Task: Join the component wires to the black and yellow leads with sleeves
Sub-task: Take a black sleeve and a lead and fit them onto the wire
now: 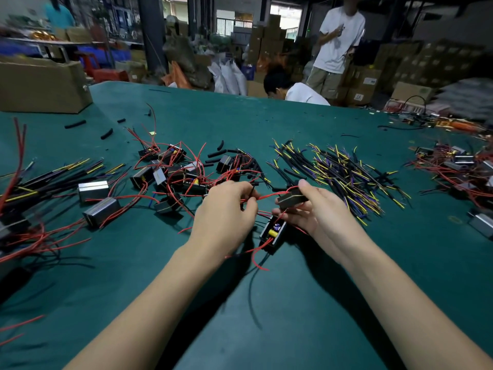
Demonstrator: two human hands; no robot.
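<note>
Component wires (269, 196), red, span left-right between hands: left hand (226, 209) pinches one end, right hand (309, 209) grips the component (292, 198); black-yellow leads (344, 177) lie nearer the right hand on the worktop (266, 116).

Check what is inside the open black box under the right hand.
The black box shows a yellow cylindrical part and a purple one; red wires trail from its near end. The right hand covers its far end.
</note>
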